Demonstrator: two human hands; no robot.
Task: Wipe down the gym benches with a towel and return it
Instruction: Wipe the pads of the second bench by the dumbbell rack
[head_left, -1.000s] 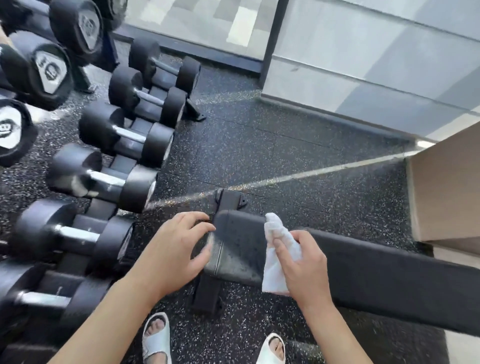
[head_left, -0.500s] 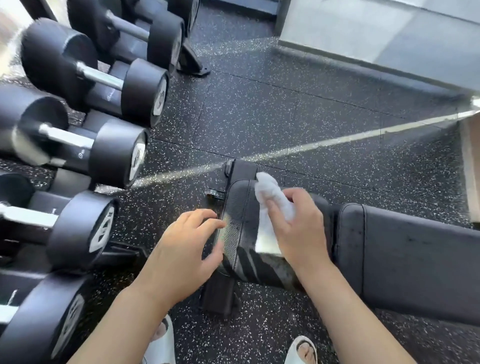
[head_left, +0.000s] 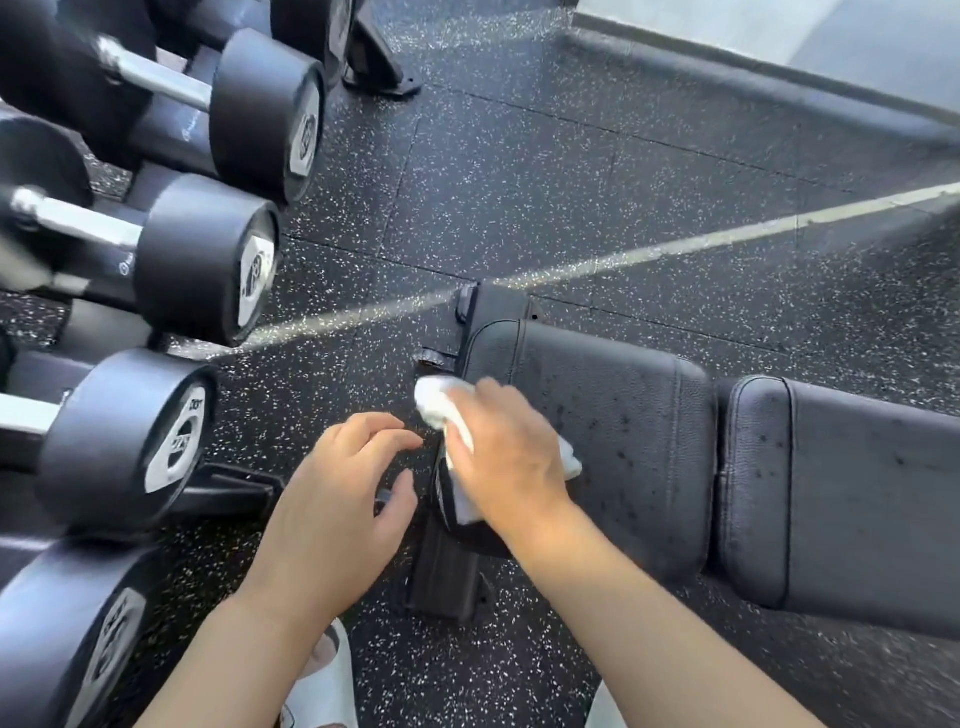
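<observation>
While the right hand presses a white towel against the end of the bench, the wiping step of the task is in hand. Its fingers lie over the cloth, bunching it against the rounded end edge of the shorter seat pad; the towel shows above the fingertips and again beyond the heel of the hand. The left hand hovers just beside that pad end, apart from it, fingers loosely curled and spread, holding nothing.

Dark flecks that may be moisture or dirt show on the seat pad and on the longer back pad, which lies to the right across a narrow gap. By this evidence the task is judged to be early to midway: only the end of the bench is under the cloth, and the long pad appears untreated. The next move probably calls for drawing the towel along the top of the seat pad and across the gap onto the back pad, with steady downward pressure and the cloth kept flat under the palm. The return of the towel is not yet due.

Counts: one bench in view, made of two pads; one towel; two hands; five dumbbells at least partly visible on the rack at left, with more possibly cut off by the frame; two white sandals at the bottom edge; one pale stripe of light or paint across the speckled floor.
</observation>
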